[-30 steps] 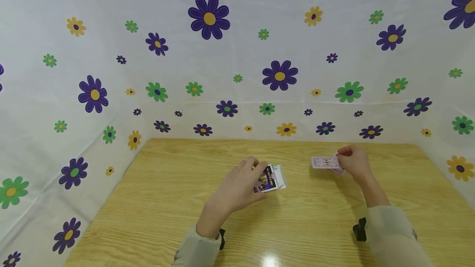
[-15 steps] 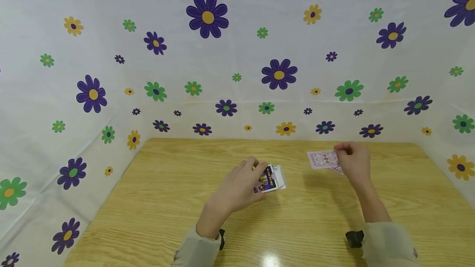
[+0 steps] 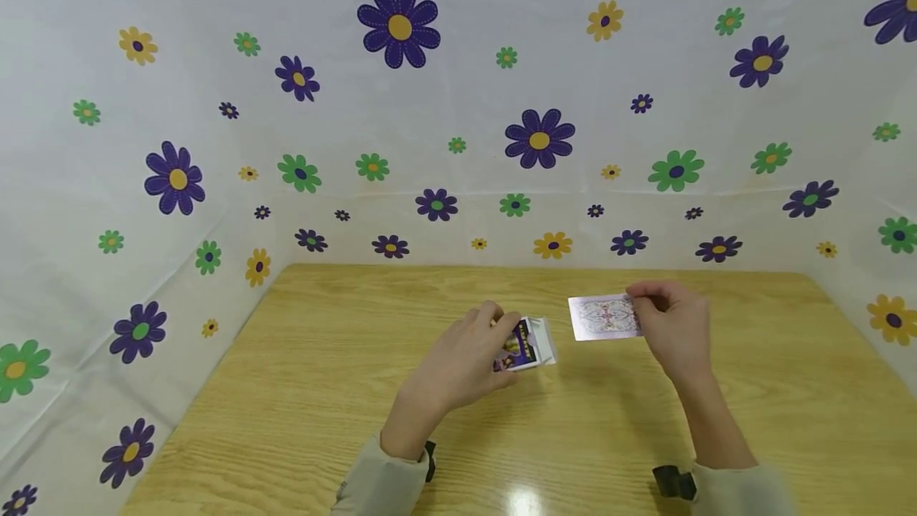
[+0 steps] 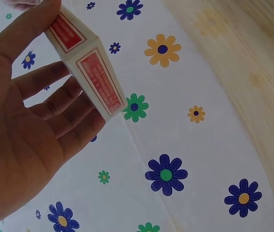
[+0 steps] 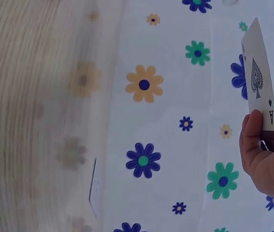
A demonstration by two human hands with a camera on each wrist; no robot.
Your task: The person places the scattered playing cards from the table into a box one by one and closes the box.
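Observation:
My left hand (image 3: pixel 454 361) grips a playing card box (image 3: pixel 525 347) with a purple and yellow front. The box's white end flap stands open on its right side. In the left wrist view, thumb and fingers hold the box (image 4: pixel 96 79), with red printed panels showing on its ends. Across from it my right hand (image 3: pixel 677 337) pinches a playing card (image 3: pixel 604 317) by its right end, above the table, patterned back up. The right wrist view shows the card's face (image 5: pixel 258 79), an ace of spades.
A wood-grain table (image 3: pixel 322 420) lies under both hands. Behind and beside it hangs a white flowered cloth (image 3: pixel 466 94). Low in the right wrist view, a thin white piece (image 5: pixel 95 188) lies at the table's far edge.
My right hand has lifted the card and brought it left, closer to the box. A second card seen behind it earlier is hidden now in the head view. The left hand has hardly moved.

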